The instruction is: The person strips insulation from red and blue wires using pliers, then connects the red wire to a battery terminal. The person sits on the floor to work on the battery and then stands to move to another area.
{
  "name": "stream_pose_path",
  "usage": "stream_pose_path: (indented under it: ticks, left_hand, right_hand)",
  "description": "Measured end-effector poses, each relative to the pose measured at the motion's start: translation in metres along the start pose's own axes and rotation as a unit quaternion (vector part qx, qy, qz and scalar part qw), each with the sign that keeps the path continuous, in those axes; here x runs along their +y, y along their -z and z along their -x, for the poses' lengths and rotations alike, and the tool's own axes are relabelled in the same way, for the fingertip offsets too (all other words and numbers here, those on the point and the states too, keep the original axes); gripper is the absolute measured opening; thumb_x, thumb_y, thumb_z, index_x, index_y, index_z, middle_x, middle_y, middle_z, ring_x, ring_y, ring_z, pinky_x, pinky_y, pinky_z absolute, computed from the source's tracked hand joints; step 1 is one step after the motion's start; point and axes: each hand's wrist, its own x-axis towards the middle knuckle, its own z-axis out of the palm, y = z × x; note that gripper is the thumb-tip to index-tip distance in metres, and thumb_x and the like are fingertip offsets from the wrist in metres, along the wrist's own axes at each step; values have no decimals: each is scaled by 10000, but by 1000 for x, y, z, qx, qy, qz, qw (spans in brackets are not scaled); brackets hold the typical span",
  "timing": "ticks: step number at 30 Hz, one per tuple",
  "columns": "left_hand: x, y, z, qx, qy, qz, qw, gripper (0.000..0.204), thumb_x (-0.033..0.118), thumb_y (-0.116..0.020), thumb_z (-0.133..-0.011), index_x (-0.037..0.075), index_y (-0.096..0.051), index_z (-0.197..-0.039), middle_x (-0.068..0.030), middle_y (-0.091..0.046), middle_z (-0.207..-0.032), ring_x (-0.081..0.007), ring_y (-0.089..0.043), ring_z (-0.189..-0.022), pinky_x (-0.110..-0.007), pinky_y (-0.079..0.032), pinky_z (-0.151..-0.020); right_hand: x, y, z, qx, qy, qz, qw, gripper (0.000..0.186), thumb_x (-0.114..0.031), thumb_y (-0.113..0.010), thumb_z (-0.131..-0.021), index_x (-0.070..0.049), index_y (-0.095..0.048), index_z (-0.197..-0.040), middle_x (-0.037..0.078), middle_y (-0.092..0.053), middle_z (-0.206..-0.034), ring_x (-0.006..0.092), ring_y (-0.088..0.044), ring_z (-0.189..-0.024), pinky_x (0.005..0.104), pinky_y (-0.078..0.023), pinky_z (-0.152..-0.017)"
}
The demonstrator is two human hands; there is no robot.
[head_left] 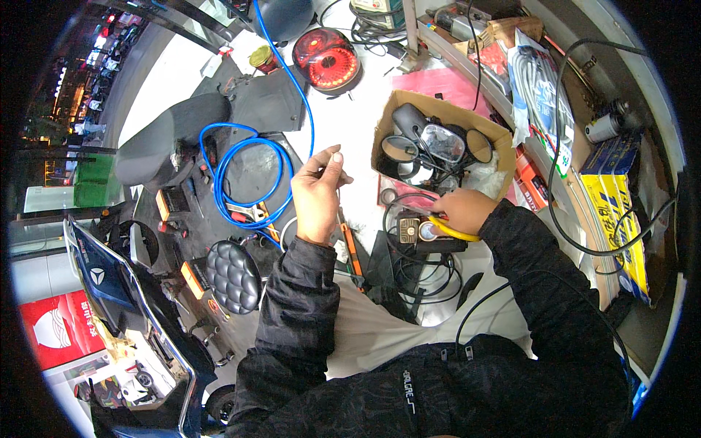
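My left hand (pixel 321 190) is raised over the white floor, its fingers curled toward the thumb; anything between the fingertips is too small to make out. My right hand (pixel 461 212) grips a yellow-handled tool (pixel 460 233), probably pliers, just below a cardboard box (pixel 394 109) of mirrors and black cables (pixel 445 142). Under my right hand lies a small metal-and-black device with a round gauge (pixel 409 231), with black hose (pixel 431 296) looped below it. An orange-handled tool (pixel 352 252) lies below my left hand, near the coiled blue hose (pixel 248 164).
A black seat (pixel 157 139), a tufted stool (pixel 232 277) and a dark scooter (pixel 98 277) are at left. A lit red round lamp (pixel 326 62) sits at top. A shelf along the right holds bagged cable (pixel 539 95), a silver can (pixel 604 128) and yellow packaging (pixel 617 233).
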Motion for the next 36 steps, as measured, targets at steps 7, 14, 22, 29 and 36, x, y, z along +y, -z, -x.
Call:
stream_pose_path:
  ticks: [7, 14, 22, 29, 36]
  left_hand:
    - [2, 20, -11, 47, -38, -27, 998, 111, 110, -657, -1010, 1, -674, -1013, -35, -677, -878, -111, -623, -748, -297, -553, -767]
    - [-5, 21, -10, 83, -100, -23, 991, 159, 119, -625, -1031, -28, -685, -1041, -54, -690, -914, -125, -639, -813, -286, -532, -802]
    - [4, 15, -8, 96, -66, 6, 993, 239, 173, -586, -1061, -49, -667, -1096, -80, -706, -919, -151, -678, -835, -289, -557, -747]
    - [14, 5, -4, 70, -2, 100, 992, 218, 130, -624, -1029, -62, -642, -1133, -99, -690, -1005, -194, -695, -887, -365, -641, -765]
    - [8, 6, -8, 70, -51, 100, 991, 160, 65, -738, -943, -35, -649, -1031, -108, -706, -945, -174, -691, -865, -339, -623, -767]
  right_hand:
    - [3, -7, -5, 19, -52, 4, 998, 442, -469, -700, -889, -73, -734, -1083, 196, -737, -971, 410, -701, -948, 504, -556, -836]
    - [1, 11, -1, 85, -142, -12, 986, 496, -319, -716, -881, -107, -611, -1317, 184, -709, -1147, 377, -670, -1074, 469, -533, -915]
    - [22, 3, -6, 200, -109, 9, 974, 312, -79, -684, -815, 7, -650, -1113, 243, -711, -1021, 401, -684, -1013, 498, -541, -869]
    - [40, -7, -15, 238, -116, 4, 964, 279, -58, -631, -834, 34, -632, -1098, 262, -703, -982, 425, -679, -997, 499, -533, -875]
    - [34, -3, -10, 89, -155, -23, 984, 432, -255, -702, -880, 10, -635, -1214, 252, -718, -1035, 414, -687, -1028, 492, -537, -915]
